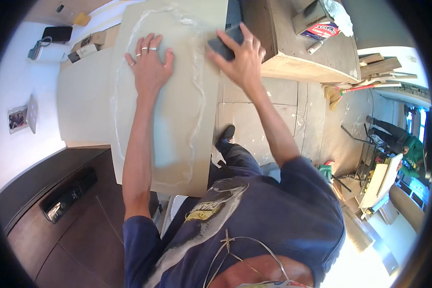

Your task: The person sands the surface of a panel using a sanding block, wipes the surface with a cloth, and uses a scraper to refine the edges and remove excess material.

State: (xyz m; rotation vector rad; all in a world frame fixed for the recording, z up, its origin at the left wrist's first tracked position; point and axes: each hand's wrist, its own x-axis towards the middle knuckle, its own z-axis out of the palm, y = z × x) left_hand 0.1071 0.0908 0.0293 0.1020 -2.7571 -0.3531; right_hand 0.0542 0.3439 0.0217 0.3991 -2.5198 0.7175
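Note:
A large beige panel (177, 96) lies before me, with a wavy whitish smear line running round near its edges. Flat on its upper left part rests my left hand (151, 62), fingers spread, rings on several of them, holding nothing. At the panel's right edge my right hand (242, 57) grips a dark grey sandpaper-like sheet (224, 46) between thumb and fingers. The fingers are spread over it and partly cover it. Its exact kind is hard to make out.
Right of the panel stands a wooden cabinet (283, 62) bearing a metal can (316, 21). A broom (334, 94) and wood offcuts (381, 67) lie beyond. Another person (410, 149) is at the far right. A dark door (77, 221) with a handle is at lower left.

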